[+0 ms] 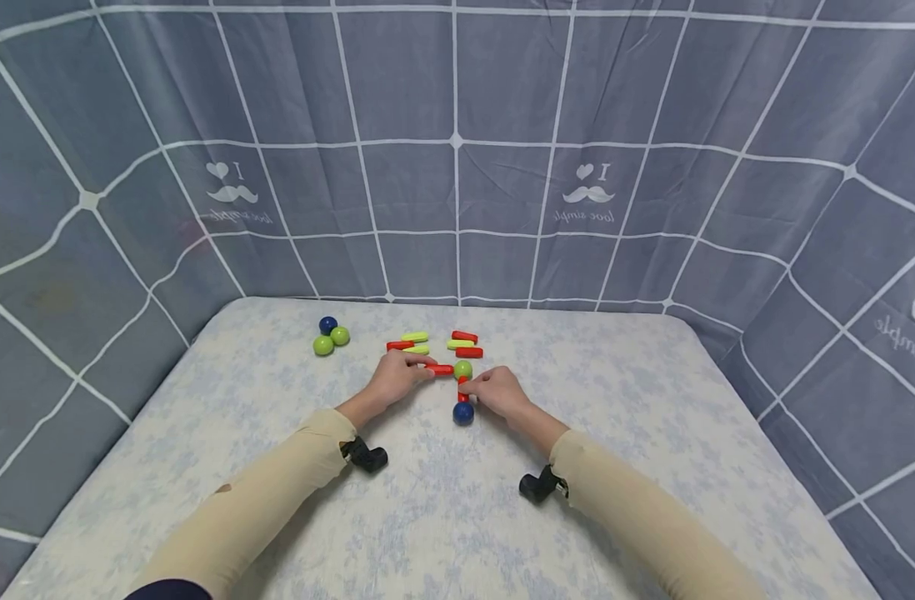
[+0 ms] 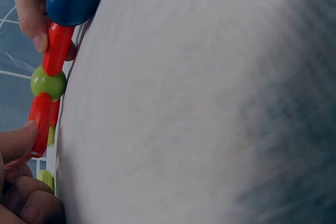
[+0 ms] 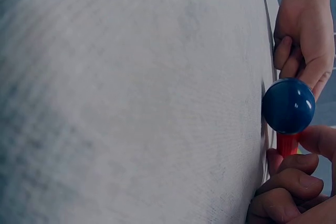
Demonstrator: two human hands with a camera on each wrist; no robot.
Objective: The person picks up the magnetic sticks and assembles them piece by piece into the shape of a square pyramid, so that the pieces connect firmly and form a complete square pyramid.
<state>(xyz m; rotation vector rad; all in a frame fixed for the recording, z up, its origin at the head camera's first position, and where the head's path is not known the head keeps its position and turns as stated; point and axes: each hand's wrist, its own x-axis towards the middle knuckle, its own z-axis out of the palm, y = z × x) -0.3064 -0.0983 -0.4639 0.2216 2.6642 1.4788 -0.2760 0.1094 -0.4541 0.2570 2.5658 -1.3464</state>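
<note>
My left hand (image 1: 394, 380) pinches a red rod (image 2: 39, 116) between thumb and fingers; the rod's far end meets a green ball (image 1: 463, 368). With thumb and fingertips, my right hand (image 1: 502, 392) grips a second red rod (image 2: 59, 48). This rod runs from the green ball toward me to a dark blue ball (image 1: 463, 414). Together the rods and balls form an L-shaped chain low over the table. In the right wrist view the blue ball (image 3: 289, 105) stands in front, covering most of its rod.
Several loose red and yellow-green rods (image 1: 416, 337) lie behind my left hand, and more red and yellow-green rods (image 1: 468, 352) lie beyond the green ball. At the back left sit a blue ball (image 1: 327, 325) and two green balls (image 1: 323, 345). A grey-blue checked curtain (image 1: 502, 183) surrounds the cloth-covered table (image 1: 442, 517).
</note>
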